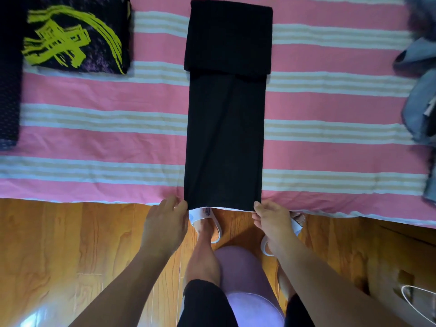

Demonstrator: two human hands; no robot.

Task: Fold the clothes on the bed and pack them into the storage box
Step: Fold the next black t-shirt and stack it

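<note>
The near corners of the long black garment point(225, 138) are pinched by the left hand point(165, 223) and right hand point(273, 220) at the bed point(94, 138) edge, seemingly so the near end can be folded toward the far, already doubled end.

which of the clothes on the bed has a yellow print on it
The folded black garment with the yellow print at the far left. The long black garment both hands hold is plain, and the clothes at the right edge are grey-blue.
</note>
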